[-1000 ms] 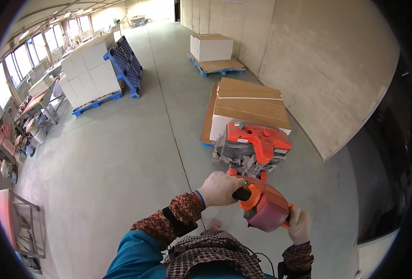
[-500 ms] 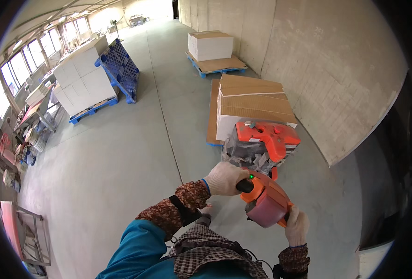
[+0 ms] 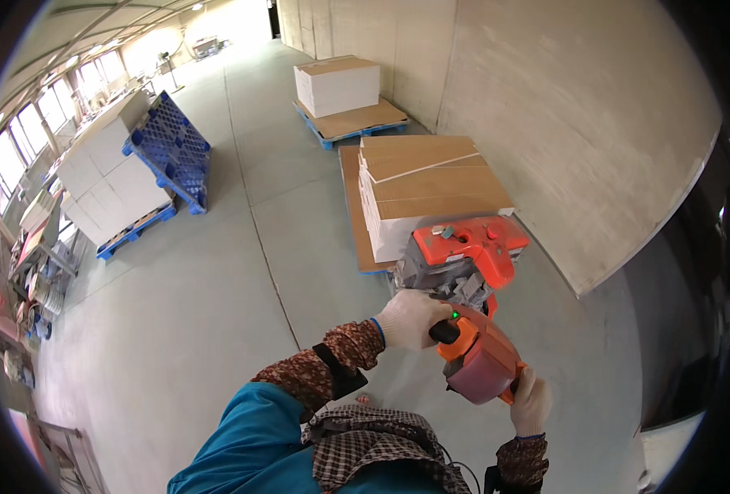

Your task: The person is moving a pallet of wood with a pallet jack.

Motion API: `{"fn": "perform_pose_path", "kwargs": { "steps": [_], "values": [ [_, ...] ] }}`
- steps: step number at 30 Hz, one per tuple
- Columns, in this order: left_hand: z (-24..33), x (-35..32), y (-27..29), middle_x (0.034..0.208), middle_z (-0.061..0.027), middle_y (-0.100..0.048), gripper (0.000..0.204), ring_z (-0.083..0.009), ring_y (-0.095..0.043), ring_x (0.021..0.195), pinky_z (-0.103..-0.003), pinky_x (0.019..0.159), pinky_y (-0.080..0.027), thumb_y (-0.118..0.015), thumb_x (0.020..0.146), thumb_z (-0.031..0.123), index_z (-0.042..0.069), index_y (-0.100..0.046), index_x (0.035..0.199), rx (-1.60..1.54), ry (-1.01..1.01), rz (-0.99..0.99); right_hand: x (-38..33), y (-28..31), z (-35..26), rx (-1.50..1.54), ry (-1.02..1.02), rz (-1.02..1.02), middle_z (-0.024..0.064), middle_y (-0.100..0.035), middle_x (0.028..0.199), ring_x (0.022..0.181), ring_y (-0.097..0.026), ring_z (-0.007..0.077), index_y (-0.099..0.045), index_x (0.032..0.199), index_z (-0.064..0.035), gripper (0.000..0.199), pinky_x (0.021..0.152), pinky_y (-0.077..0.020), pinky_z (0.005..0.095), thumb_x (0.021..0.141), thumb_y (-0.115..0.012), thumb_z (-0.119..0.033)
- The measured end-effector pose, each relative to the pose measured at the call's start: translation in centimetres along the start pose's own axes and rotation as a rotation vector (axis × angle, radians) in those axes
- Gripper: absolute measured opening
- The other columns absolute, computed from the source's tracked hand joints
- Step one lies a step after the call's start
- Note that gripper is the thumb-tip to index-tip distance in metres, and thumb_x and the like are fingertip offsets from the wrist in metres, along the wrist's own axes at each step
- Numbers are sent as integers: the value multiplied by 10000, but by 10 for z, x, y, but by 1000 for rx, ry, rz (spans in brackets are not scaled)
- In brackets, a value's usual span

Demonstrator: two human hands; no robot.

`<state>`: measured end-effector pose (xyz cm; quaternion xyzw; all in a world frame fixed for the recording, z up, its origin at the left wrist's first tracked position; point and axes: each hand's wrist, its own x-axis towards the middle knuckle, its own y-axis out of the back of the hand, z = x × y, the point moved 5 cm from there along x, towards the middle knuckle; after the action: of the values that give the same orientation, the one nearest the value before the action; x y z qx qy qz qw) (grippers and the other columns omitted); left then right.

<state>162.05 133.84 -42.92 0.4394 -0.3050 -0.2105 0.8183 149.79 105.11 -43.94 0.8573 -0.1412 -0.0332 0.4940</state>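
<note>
Both my hands, in white knit gloves, are on the red and orange tiller head (image 3: 482, 366) of an electric pallet truck. My left hand (image 3: 413, 319) is closed round the black grip on its left side, beside a small green light. On the far right side, my right hand (image 3: 533, 403) wraps the other grip, partly hidden behind the tiller head. Just beyond stands the truck's red-topped body (image 3: 470, 242), grey and worn below. It sits against a pallet stack of white sheets with brown cardboard on top (image 3: 435, 177).
A smaller white stack (image 3: 337, 86) rests on a cardboard-covered blue pallet farther ahead. Along the right runs a beige wall (image 3: 579, 123). At left, a white stack (image 3: 118, 169) has a blue pallet (image 3: 172, 148) leaning on it. Worktables with clutter (image 3: 40, 247) line the left side.
The view has turned slightly right, and the stacks and leaning pallet appear farther left. The tiller head and both hands have shifted slightly right in view, with both grips kept.
</note>
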Motion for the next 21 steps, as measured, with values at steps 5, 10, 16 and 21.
{"fn": "perform_pose_path", "kwargs": {
  "steps": [5,10,16,21],
  "values": [
    [-9,-2,16,819,-102,-679,259,-359,-679,826,-484,709,-530,-759,720,207,132,-670,951,-24,-18,-18,-4,2,-25,2,26,-11,259,-570,679,661,-576,486,-623,769,18,741,594,-440,508,1080,-269,-555],
    [-41,-21,37,822,-110,-677,272,-359,-679,833,-485,701,-524,-760,703,199,133,-670,951,-46,-21,3,-11,-14,-70,5,50,4,238,-584,683,677,-593,478,-643,783,-4,717,601,-456,504,1081,-284,-548],
    [-50,-39,42,820,-96,-695,286,-358,-692,816,-492,701,-537,-769,707,222,148,-666,963,71,39,31,-6,-22,-90,57,141,-33,241,-595,692,685,-611,472,-661,794,-13,699,601,-461,507,1085,-313,-544],
    [-50,-35,44,860,-89,-693,339,-347,-685,877,-468,726,-542,-760,680,146,148,-675,1008,118,126,-29,3,-20,-94,53,207,-9,258,-596,721,711,-613,488,-652,818,-9,643,606,-462,513,1088,-335,-498]
  ]
}}
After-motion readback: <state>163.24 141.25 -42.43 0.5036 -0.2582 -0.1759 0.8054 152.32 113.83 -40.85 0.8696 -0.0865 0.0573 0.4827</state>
